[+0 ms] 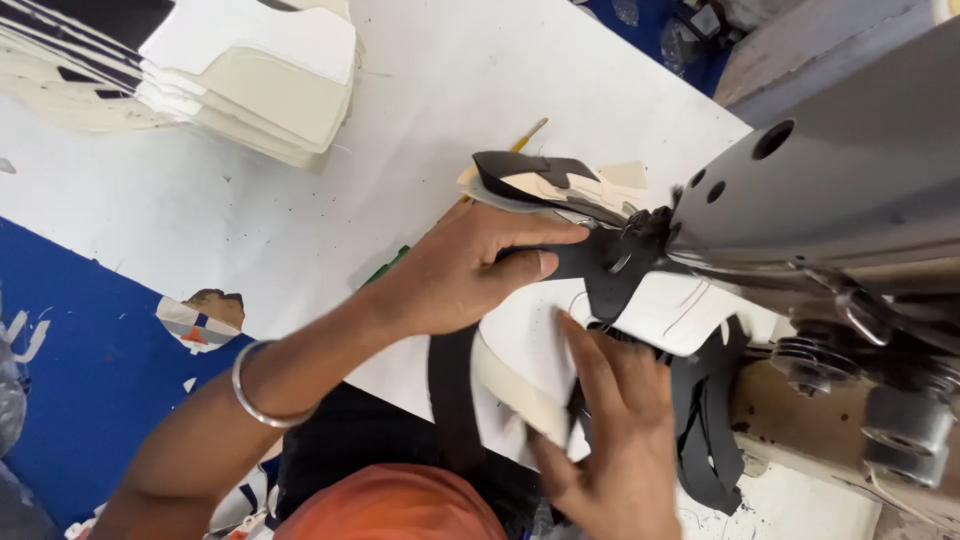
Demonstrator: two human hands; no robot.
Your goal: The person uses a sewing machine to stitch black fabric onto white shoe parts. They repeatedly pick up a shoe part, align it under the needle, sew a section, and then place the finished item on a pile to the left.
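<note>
Shoe upper piece: white and black cut panels (560, 330) lie centre-right of the frame on the white surface (330, 220), fed in under the grey sewing machine (840, 190).
Black strap part: a black shaped strip (600, 265) lies across the white panel and ends at the needle area of the sewing machine, just right of the left hand's fingertips.
Left hand: the left hand (465, 270) comes in from the lower left, a metal bangle (262, 385) on the wrist; thumb and fingers are pressed together on the black strap part, pinching it flat against the panel.
Right hand: the right hand (610, 430) sits lower centre-right, fingers spread and laid flat on the white panel, its fingertips pointing up toward the needle.
Key relation: the needle area lies up and right of both hands; the left hand is nearer, nearly touching it.
Long axis: the shoe upper piece runs from lower left to upper right, into the machine.
Hidden: the needle itself is too dark and crowded to make out, probably behind the strap.
Elsewhere: a stack of white and cream cut pieces (250, 70) lies upper left, well apart.
</note>
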